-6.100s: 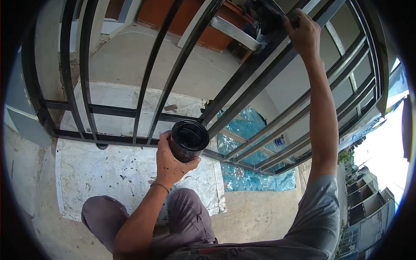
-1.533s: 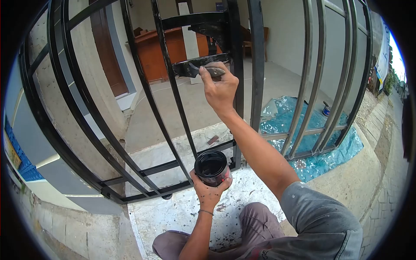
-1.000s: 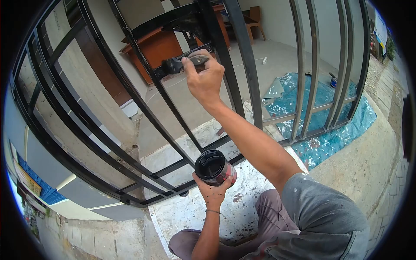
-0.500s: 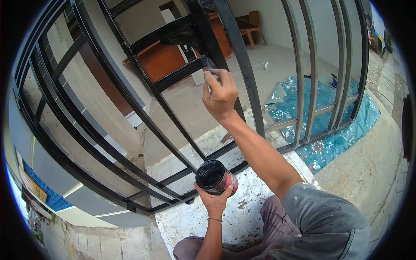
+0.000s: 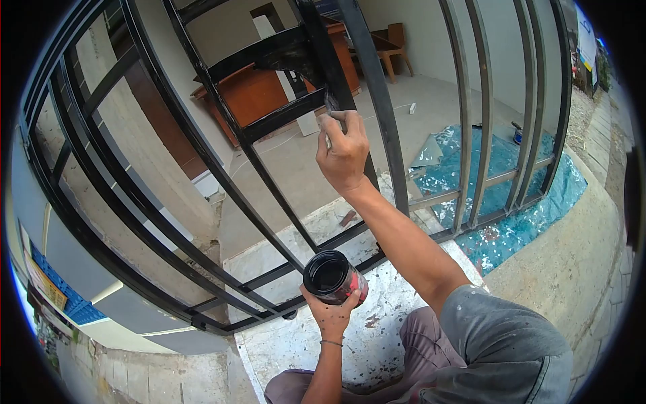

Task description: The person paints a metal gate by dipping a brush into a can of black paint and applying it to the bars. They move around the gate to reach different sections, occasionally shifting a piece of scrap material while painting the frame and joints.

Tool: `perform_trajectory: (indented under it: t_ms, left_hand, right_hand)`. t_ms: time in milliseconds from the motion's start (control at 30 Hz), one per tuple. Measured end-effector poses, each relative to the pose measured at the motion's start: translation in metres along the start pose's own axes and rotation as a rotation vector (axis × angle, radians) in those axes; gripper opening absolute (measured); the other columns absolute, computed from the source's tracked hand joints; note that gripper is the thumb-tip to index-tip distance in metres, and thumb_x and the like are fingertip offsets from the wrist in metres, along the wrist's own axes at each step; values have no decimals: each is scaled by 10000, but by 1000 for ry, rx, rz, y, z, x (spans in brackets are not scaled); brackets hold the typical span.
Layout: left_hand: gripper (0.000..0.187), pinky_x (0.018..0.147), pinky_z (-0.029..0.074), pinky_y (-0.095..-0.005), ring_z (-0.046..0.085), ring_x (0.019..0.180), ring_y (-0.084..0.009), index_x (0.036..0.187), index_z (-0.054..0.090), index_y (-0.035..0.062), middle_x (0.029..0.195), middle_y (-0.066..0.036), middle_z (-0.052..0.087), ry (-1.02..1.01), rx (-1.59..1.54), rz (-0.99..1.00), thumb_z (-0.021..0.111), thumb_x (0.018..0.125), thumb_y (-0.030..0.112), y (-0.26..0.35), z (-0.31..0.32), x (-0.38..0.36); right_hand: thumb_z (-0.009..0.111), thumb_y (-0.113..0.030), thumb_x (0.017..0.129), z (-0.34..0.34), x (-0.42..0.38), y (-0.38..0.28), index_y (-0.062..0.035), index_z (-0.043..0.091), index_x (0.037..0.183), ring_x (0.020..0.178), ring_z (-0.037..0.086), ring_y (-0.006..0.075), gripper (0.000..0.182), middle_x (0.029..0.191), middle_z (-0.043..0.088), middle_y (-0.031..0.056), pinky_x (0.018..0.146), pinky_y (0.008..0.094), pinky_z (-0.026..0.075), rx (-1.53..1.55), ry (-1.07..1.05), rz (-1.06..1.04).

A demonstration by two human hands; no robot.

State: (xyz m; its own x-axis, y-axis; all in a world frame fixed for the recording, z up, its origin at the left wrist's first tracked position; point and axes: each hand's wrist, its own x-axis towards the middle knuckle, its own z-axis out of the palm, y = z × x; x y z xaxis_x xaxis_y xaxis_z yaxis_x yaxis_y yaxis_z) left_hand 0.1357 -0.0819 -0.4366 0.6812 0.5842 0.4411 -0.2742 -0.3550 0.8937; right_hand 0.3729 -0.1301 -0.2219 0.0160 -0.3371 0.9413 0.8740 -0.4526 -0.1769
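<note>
My right hand [image 5: 343, 148] is closed around a paintbrush [image 5: 330, 102], its dark bristles right at the upright of the metal gate [image 5: 377, 108] where a short crossbar joins it. Glossy black paint covers the bars on the left, while those on the right look dull grey. Lower down, my left hand [image 5: 330, 315] wraps round a paint can [image 5: 353, 286] from below and the side. The can has no lid on, and black paint shows inside it. Most of the brush handle is hidden by my fingers.
Under me lies a white, paint-spotted sheet [image 5: 296, 357]. A blue-green tarp [image 5: 525, 219] spreads to the right, with a small can [image 5: 517, 135] on it. Beyond the bars stand a wooden desk [image 5: 245, 101] and a chair [image 5: 397, 50].
The brush has shifted slightly from the end of the crossbar onto the upright, and its bristles now point more upward. The can stays in my left hand, nearly unmoved.
</note>
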Motion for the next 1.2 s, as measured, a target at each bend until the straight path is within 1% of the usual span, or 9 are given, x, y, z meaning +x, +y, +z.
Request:
perform_trajectory:
  t_ms: [133,267,367,533,767,900,1033,1133,1200]
  left_hand:
    - [1014,1090,497,-401,624,1231,-278,1384,385,18,1319,-163,581,-7,10,8,1013,629,269,1,-1,0]
    - [999,1088,506,-410,629,1230,-270,1376,385,12,1324,-161,582,6,-22,12,1009,634,253,4,1,-2]
    - [1004,1083,509,-410,629,1232,-274,1377,387,14,1330,-166,579,-7,-85,-21,1013,634,265,12,1,-1]
    - [997,1069,516,-405,640,1219,-284,1377,393,17,1322,-166,588,13,8,21,1008,635,272,4,-2,-3]
    - [1014,1075,507,-405,627,1237,-277,1384,397,23,1317,-157,592,23,-10,4,1016,625,286,5,-4,-4]
    - [1006,1053,522,-396,636,1220,-272,1379,396,23,1308,-159,595,19,-2,25,1009,620,265,4,-3,1]
    - [1054,1122,471,-402,602,1259,-270,1449,379,32,1359,-146,571,-3,-11,-15,1012,641,273,6,-5,-3]
    - [1055,1124,468,-403,596,1265,-270,1454,375,33,1364,-146,564,-15,-20,-24,1011,645,263,11,-4,-2]
    - [1053,1128,465,-401,591,1272,-269,1456,373,33,1368,-145,562,-17,-11,-19,1011,647,255,10,-4,-2]
  right_hand:
    - [748,76,788,-7,5,-3,-24,714,1010,833,667,308,246,917,620,141,679,405,539,86,-8,-81]
    - [765,67,734,-3,-14,6,-31,694,1016,897,649,343,307,989,622,160,740,427,559,132,-143,-18]
    - [759,87,731,-8,-20,0,-16,705,1016,886,647,344,307,981,613,162,746,437,560,271,-49,-80]
    - [733,99,756,-3,-26,-4,13,712,1062,929,662,353,319,1049,639,198,777,415,570,215,-166,63]
    - [725,80,756,-5,-2,-10,-9,687,1027,936,653,357,288,1059,627,180,745,436,554,13,-113,0]
    - [730,61,778,-14,9,-37,-27,652,1041,909,677,364,288,1000,652,150,732,448,547,328,-259,-29]
    - [745,2,806,0,50,-33,-38,623,1001,843,680,365,234,902,648,143,706,453,559,20,-89,-10]
    - [752,-31,811,23,47,-61,-37,623,910,807,691,362,163,861,668,145,677,474,550,156,-291,-193]
    - [748,-38,828,26,62,-69,-30,623,875,767,700,358,134,810,681,142,674,466,547,320,-286,-63]
